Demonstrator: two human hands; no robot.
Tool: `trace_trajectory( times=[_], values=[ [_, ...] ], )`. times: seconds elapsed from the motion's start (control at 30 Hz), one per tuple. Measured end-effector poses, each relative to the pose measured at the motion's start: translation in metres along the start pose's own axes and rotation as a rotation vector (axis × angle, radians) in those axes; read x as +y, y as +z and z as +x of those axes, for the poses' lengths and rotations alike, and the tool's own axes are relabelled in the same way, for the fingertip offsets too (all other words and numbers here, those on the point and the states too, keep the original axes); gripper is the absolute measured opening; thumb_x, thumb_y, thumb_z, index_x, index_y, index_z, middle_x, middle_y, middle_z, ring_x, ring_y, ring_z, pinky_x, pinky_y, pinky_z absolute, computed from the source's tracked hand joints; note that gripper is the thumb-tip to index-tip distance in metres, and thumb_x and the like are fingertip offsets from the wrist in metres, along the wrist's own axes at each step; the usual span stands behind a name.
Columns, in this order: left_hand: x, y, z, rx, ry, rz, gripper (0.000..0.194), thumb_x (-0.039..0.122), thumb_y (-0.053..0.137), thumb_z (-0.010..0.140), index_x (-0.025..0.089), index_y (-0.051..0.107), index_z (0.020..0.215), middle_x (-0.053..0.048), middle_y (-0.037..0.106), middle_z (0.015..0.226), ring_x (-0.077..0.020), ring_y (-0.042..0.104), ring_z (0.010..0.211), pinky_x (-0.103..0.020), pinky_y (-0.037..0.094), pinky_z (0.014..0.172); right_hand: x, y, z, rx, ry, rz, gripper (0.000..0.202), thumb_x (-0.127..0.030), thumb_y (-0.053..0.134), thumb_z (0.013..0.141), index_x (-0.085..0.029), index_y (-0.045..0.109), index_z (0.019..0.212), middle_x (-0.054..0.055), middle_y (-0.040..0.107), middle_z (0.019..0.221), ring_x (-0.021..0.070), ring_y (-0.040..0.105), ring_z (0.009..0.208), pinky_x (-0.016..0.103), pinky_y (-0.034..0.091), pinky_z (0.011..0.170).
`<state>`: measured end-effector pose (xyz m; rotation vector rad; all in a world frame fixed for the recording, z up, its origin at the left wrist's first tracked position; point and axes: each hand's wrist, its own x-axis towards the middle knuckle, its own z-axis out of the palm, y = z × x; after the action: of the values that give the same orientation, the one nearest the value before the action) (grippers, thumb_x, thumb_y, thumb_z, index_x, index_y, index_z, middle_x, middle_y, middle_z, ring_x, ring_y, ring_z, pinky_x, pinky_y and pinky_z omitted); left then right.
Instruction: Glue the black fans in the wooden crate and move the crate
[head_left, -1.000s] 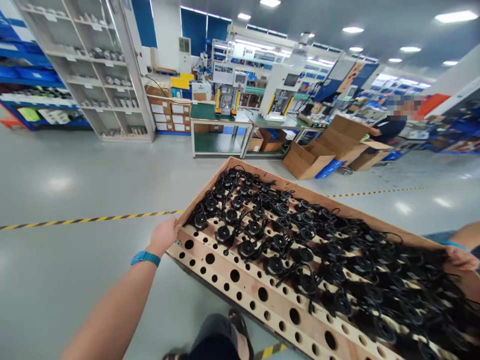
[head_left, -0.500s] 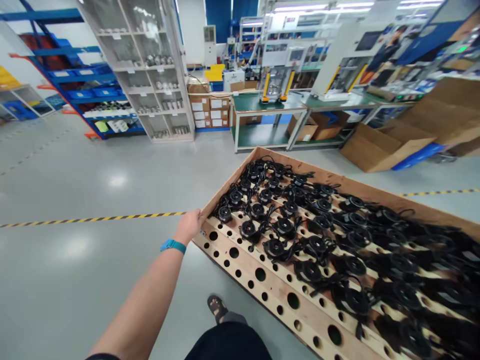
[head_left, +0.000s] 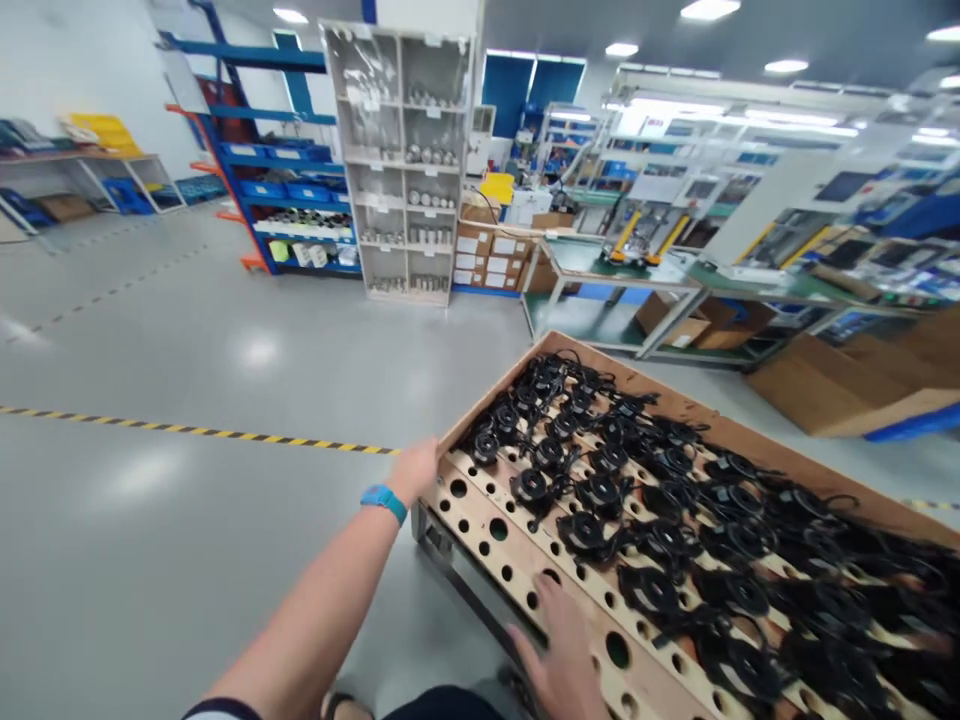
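My left hand (head_left: 417, 470), with a blue band on its wrist, is wrapped round the near left corner of a wooden tray cart's side wall (head_left: 491, 400). My right hand (head_left: 559, 645) is over the tray's near edge, thumb apart from the fingers, holding nothing; blur hides whether it touches the wood. Rows of black round motor-like units (head_left: 533, 486) with black cables lie on the perforated board (head_left: 517, 540). Below the board, part of a metal frame (head_left: 465, 590) shows.
Ahead stand a glass-fronted cabinet (head_left: 405, 220) with metal parts, a blue rack (head_left: 289, 190) and stacked cartons (head_left: 491, 255). Green-topped workbenches (head_left: 600, 260) and open cardboard boxes (head_left: 847, 380) are at the right. A yellow-black floor line (head_left: 225, 433) runs left.
My right hand has come into view over the tray's near edge. The view has tilted up and turned left, so the surroundings sit further right. My left hand keeps its grip on the corner.
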<state>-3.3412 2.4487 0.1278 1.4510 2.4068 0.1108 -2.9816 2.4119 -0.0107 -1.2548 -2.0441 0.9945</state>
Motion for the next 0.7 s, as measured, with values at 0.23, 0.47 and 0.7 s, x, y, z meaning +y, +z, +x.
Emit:
trace_trajectory(
  times=[0.23,0.47,0.7],
  values=[
    [-0.119,-0.027,-0.005,-0.052,0.008,-0.071,0.03,0.034,0.036,0.099,0.016,0.054,0.115,-0.016,0.07,0.105,-0.027,0.068,0.098,-0.034,0.049,0.079,-0.091,0.163,0.09,-0.126,-0.33,-0.318,0.047,-0.033,0.07,0.075,-0.025,0.066,0.121,0.01,0.065,0.116,0.0354,0.055,0.114,0.059,0.037,0.106],
    [-0.252,-0.079,0.001,-0.05,0.014,-0.08,0.033,0.035,0.029,0.1,0.017,0.051,0.117,-0.014,0.069,0.108,-0.0264,0.065,0.103,-0.036,0.048,0.087,-0.205,0.258,0.095,-0.153,-0.569,-0.679,0.075,-0.022,0.062,0.084,-0.025,0.032,0.153,0.005,0.058,0.094,0.0242,0.052,0.093,0.049,0.037,0.101],
    [-0.416,-0.117,-0.002,-0.014,-0.122,-0.337,0.061,0.046,0.031,0.098,0.011,0.031,0.147,-0.021,0.055,0.138,-0.0268,0.056,0.126,-0.034,0.043,0.105,-0.306,0.373,0.148,-0.142,-0.576,-0.736,0.084,-0.017,0.056,0.085,-0.029,0.015,0.157,0.005,0.056,0.091,0.0249,0.053,0.091,0.049,0.038,0.098]
  ],
)
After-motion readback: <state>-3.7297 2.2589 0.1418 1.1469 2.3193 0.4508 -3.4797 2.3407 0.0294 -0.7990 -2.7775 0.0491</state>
